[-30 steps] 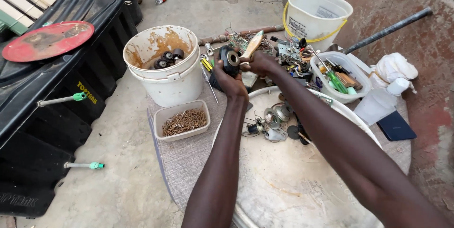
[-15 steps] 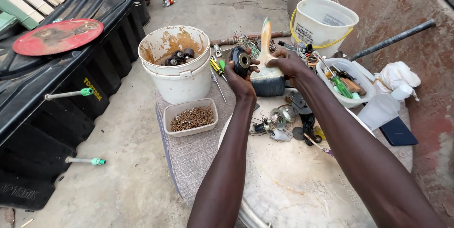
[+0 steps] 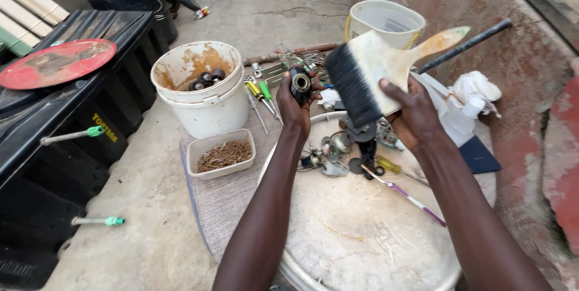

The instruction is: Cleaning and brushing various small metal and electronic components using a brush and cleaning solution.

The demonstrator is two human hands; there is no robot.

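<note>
Paintbrush point(image 3: 374, 71) clamped in the right hand point(image 3: 416, 116), bristles just beside the black part point(image 3: 300, 84) gripped by the left hand point(image 3: 294, 107), above the cluttered drum lid point(image 3: 362, 237).

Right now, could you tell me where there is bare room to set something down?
The near half of the round lid is bare, below the purple-handled tool. The far edge is crowded with metal parts and screwdrivers.
</note>
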